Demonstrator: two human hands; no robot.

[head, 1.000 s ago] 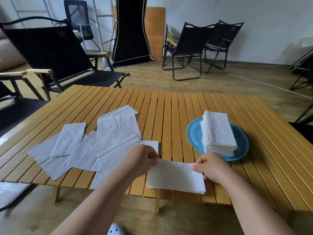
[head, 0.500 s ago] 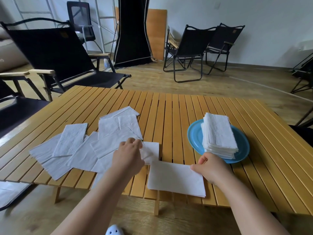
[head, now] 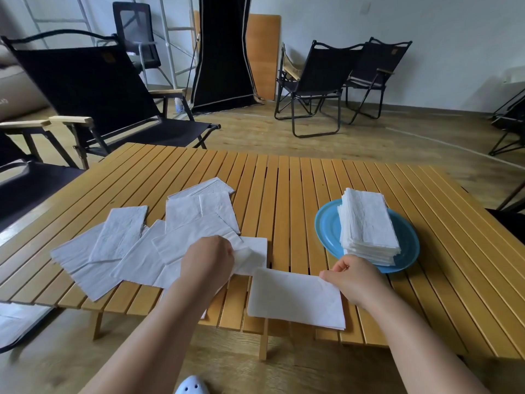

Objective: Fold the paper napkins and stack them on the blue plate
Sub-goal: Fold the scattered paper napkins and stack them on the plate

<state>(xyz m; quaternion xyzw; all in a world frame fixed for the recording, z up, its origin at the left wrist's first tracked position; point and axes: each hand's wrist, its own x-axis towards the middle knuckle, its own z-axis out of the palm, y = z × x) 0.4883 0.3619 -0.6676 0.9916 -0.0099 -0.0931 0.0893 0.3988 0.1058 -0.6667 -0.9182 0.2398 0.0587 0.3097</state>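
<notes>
A folded white napkin [head: 295, 300] lies at the table's near edge. My right hand [head: 355, 277] pinches its right end. To its left, my left hand [head: 207, 260] grips the corner of an unfolded napkin [head: 250, 254], which crumples under the fingers. Several more unfolded napkins [head: 119, 251] lie spread in an overlapping heap on the left of the table. On the right sits the blue plate [head: 326, 228], carrying a tall stack of folded napkins [head: 368, 226].
The slatted wooden table [head: 298, 189] has bare room at the back and far right. Black folding chairs [head: 93, 89] stand behind and to the left. More white paper [head: 17, 322] lies on a chair seat at lower left.
My left hand has let go of the folded napkin's left end, moved left and back, and taken hold of an unfolded napkin in the heap. My right hand has stayed on the folded napkin.
</notes>
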